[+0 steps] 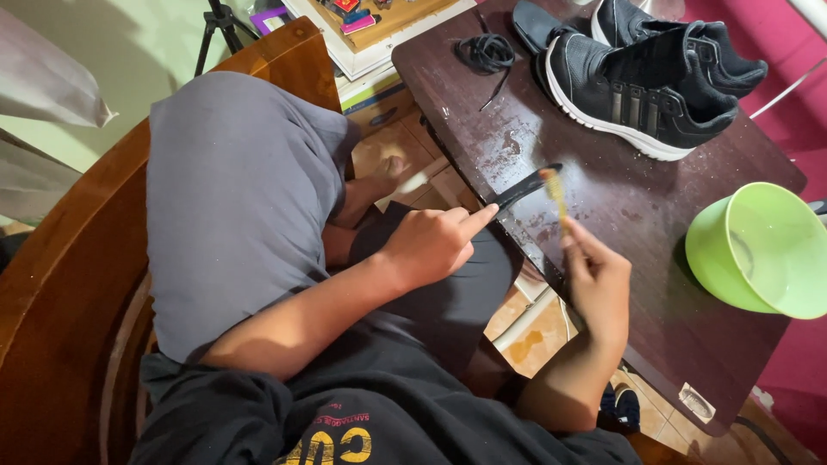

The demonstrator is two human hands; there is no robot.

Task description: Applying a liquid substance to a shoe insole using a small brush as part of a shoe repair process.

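Clearly we pin the black insole (524, 185) flat with our left hand (431, 245) so our right hand (596, 284), closed around the yellow brush (556, 196), can scrub it on the bench (620, 215).

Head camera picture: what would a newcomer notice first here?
The two hands meet at the table's near edge: the left hand holds a flat black insole while the right hand holds a small yellow brush against it. Behind them, black sneakers with white soles lie on the dark wooden table, with a coiled black lace beside them. A bright green bowl stands at the right.
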